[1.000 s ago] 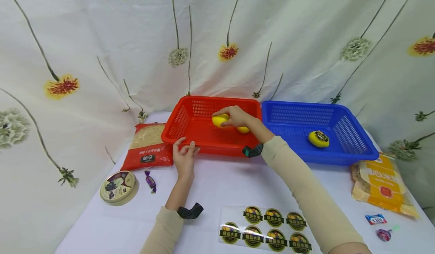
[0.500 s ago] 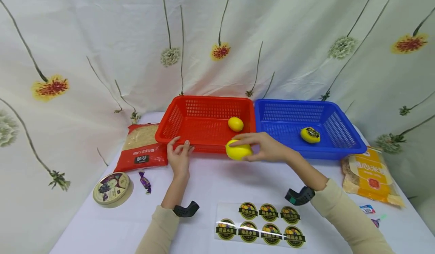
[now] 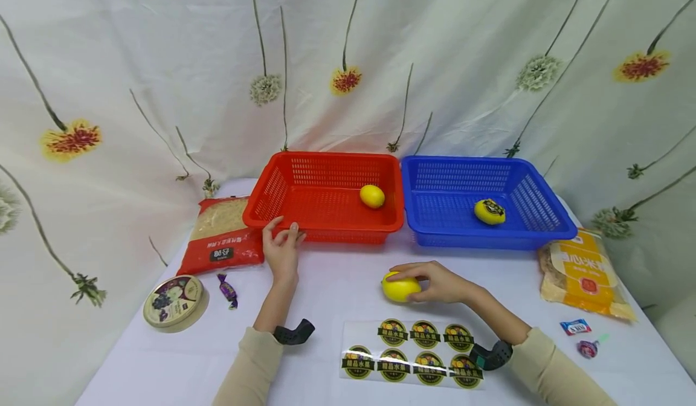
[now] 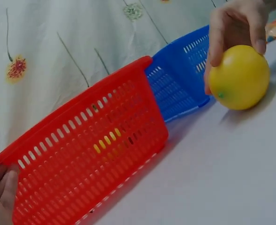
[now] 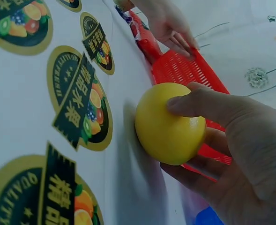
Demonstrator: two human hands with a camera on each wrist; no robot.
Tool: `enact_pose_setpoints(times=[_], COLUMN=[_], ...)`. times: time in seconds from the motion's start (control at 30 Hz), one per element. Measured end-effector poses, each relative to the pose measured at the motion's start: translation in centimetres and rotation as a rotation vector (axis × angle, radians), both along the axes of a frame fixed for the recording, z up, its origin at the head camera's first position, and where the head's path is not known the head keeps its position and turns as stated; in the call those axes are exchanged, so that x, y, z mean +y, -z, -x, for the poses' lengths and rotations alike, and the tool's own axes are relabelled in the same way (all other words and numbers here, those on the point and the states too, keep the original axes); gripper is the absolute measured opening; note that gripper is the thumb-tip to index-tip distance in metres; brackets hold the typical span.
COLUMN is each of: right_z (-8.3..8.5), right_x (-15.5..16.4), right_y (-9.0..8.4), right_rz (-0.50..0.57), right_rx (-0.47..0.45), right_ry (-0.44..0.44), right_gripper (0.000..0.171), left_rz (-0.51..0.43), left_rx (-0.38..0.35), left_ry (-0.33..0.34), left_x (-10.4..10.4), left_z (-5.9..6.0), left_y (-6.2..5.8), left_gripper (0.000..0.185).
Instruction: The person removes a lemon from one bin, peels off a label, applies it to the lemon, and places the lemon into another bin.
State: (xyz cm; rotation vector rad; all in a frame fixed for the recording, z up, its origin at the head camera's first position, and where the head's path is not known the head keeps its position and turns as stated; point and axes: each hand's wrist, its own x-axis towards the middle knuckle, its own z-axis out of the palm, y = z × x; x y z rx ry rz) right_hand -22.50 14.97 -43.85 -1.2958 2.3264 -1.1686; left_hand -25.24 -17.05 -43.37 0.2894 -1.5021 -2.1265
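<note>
My right hand [image 3: 437,283] holds a yellow lemon [image 3: 401,287] at or just above the table, thumb on one side and fingers on the other in the right wrist view. My left hand [image 3: 281,255] grips the near rim of the red basket [image 3: 321,235], toward its left corner. Inside that basket, a second lemon [image 3: 372,196] lies at the right. A third lemon [image 3: 490,211], bearing a round dark sticker, lies in the blue basket [image 3: 489,240]. In front of the held lemon is a clear sheet of round fruit stickers [image 3: 425,335], its upper left spot bare.
On the left are a red food bag [image 3: 223,246], a round tin [image 3: 173,301] and a purple wrapped candy [image 3: 228,291]. On the right lie a yellow food bag [image 3: 584,273], a small blue packet [image 3: 575,327] and a lollipop [image 3: 588,349]. A floral curtain [image 3: 217,61] hangs behind.
My right hand has lifted a lemon out of the red basket and brought it toward me, down to the table before the sticker sheet. The left hand stays at the basket rim.
</note>
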Motion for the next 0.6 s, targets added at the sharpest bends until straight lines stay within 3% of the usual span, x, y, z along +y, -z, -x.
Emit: enact_pose_setpoints(times=[0.13,0.2,0.27,0.4,0.47,0.53,0.6], right_z=[-0.1,-0.2,-0.3,-1.2,-2.0,-3.1,-4.3], right_x=[0.1,0.1,0.1,0.4,0.7,0.7,0.6], right_y=[0.3,0.2,0.0,-0.5,-0.7,-0.6,-0.4], right_rz=[-0.01,-0.014,-0.014,0.03,0.082,0.139,0.186], right_rx=[-0.005,-0.016,-0.005,0.065,0.113,0.155,0.176], right_ry=[0.015,0.012,0.016,0.083,0.148,0.23,0.304], right_gripper=[0.044,0.044,0.046,0.05,0.049,0.044,0.036], left_rz=[0.321,0.53,0.697,0.964,1.062,1.136,1.186], left_rx=[-0.001,-0.003,0.008,0.021,0.029,0.032,0.037], left_ry=[-0.063,-0.03,0.104,0.535,0.696,0.777,0.807], left_x=[0.9,1.6,2.3,3.2,3.4,3.5,3.5], left_z=[-1.3,-2.2,-3.3,-5.7,-6.9,-7.8,-8.5], left_y=[0.1,0.2,0.3,1.0,1.6,2.2,2.9], left_gripper=[0.045,0.041,0.034,0.028,0.033,0.038,0.039])
